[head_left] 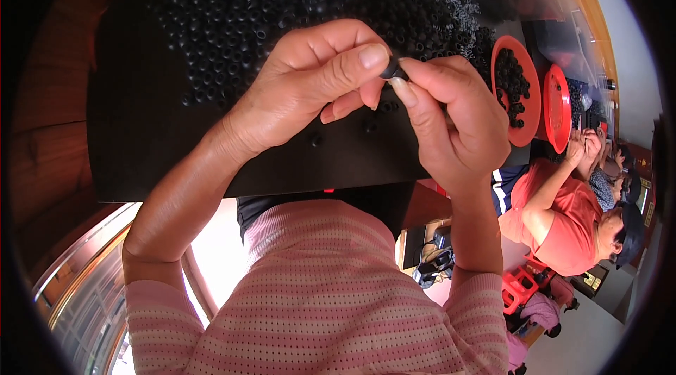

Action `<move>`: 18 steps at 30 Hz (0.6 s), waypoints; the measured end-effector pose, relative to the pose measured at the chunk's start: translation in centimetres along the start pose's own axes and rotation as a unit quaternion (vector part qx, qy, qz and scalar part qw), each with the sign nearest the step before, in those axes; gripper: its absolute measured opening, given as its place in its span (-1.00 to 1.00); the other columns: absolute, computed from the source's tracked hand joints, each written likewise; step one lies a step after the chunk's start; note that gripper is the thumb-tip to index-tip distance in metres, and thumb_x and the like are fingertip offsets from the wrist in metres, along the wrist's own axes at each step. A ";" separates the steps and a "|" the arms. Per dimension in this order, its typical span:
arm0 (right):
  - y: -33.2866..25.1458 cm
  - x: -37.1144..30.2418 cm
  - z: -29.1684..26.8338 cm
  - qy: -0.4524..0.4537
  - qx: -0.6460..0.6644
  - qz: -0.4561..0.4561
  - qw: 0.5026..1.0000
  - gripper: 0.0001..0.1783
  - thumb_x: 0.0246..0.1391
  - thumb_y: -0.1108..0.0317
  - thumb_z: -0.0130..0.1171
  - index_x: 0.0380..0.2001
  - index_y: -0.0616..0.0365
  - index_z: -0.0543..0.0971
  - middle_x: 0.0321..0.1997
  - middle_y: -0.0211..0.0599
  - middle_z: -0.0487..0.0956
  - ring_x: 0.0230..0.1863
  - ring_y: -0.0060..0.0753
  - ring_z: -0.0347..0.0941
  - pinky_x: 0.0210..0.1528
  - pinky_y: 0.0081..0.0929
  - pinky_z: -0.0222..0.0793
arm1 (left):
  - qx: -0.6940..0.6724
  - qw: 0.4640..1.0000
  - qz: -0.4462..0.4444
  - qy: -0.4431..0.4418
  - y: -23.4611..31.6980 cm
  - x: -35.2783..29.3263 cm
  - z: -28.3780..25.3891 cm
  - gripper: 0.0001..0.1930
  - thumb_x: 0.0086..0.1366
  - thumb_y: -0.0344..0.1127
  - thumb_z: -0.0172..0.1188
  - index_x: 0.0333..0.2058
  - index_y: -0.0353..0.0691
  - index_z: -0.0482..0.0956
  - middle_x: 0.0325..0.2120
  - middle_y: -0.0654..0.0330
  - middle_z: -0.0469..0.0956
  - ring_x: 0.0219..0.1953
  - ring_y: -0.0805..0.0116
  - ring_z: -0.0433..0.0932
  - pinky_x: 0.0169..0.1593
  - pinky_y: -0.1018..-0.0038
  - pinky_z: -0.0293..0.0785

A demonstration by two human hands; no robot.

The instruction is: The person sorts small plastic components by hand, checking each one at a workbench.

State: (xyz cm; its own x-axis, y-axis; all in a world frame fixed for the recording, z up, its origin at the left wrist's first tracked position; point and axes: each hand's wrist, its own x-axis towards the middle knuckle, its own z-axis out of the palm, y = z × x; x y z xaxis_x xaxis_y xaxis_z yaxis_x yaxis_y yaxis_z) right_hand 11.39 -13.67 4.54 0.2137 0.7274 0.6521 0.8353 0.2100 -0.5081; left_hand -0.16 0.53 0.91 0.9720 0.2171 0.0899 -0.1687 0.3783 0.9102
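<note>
Left hand point(320, 61) — thumb and index finger pinched on a small black piece point(389, 71), other fingers curled below. Right hand point(458, 111) grips the same piece from the other side, between thumb and forefinger tips. Piece held up over the dark table point(162, 150), between the two hands; fingertips cover much of it, so can't tell whether it is one part or two joined.

Below the hands, a few loose rings point(315, 140) lie on the tabletop. Beyond, a broad spread of black rings point(282, 2), with small grey bits point(461, 19) among them on the right. To the right, an orange bowl point(536, 104) holding black parts; past it, a red bowl point(558, 111). Farther off — a co-worker point(563, 223) in an orange shirt, hands together near the red bowl.
</note>
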 end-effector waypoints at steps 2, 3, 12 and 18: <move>0.0 -0.3 0.4 0.017 0.005 0.003 1.000 -0.83 -0.03 0.61 0.25 -0.30 0.32 0.55 -0.51 -0.20 0.52 -0.57 -0.46 0.46 -0.57 -0.61 0.37 | -0.004 1.000 -0.005 0.006 0.0 -0.1 0.1 -0.66 0.40 -0.07 0.00 -0.18 -0.28 0.47 -0.58 0.23 0.50 -0.67 0.61 0.31 -0.61 0.68 0.19; -0.1 -0.5 0.5 0.018 0.005 0.003 1.000 -0.83 -0.03 0.61 0.25 -0.30 0.32 0.55 -0.51 -0.20 0.52 -0.57 -0.46 0.46 -0.57 -0.61 0.37 | -0.008 1.000 -0.011 0.012 0.0 -0.1 0.2 -0.66 0.39 -0.07 0.01 -0.18 -0.29 0.47 -0.58 0.23 0.50 -0.67 0.61 0.31 -0.62 0.68 0.20; 0.3 -0.7 -0.1 0.000 0.027 0.022 0.999 -0.79 -0.06 0.54 0.31 -0.31 0.30 0.55 -0.52 -0.23 0.50 -0.58 -0.46 0.43 -0.58 -0.60 0.33 | -0.006 1.000 -0.008 -0.006 -0.1 -0.1 0.3 -0.66 0.39 -0.08 0.02 -0.27 -0.31 0.49 -0.62 0.26 0.46 -0.70 0.64 0.24 -0.64 0.69 0.12; 1.1 0.3 -0.7 -0.097 0.087 0.038 0.991 -0.66 -0.07 0.39 0.34 -0.20 0.27 0.55 -0.50 -0.27 0.44 -0.57 -0.38 0.40 -0.56 -0.54 0.32 | -0.032 0.999 -0.036 -0.015 0.1 0.1 0.1 -0.69 0.34 -0.11 0.11 -0.40 -0.27 0.46 -0.66 0.29 0.44 -0.75 0.66 0.20 -0.72 0.70 0.02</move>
State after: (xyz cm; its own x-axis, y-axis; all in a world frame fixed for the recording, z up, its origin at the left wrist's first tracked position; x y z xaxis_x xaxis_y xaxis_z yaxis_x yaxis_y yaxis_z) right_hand 12.75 -13.71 4.55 0.1574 0.8541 0.4957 0.7173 0.2461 -0.6519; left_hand -0.11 0.47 1.07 0.9863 0.1608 0.0373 -0.1068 0.4493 0.8870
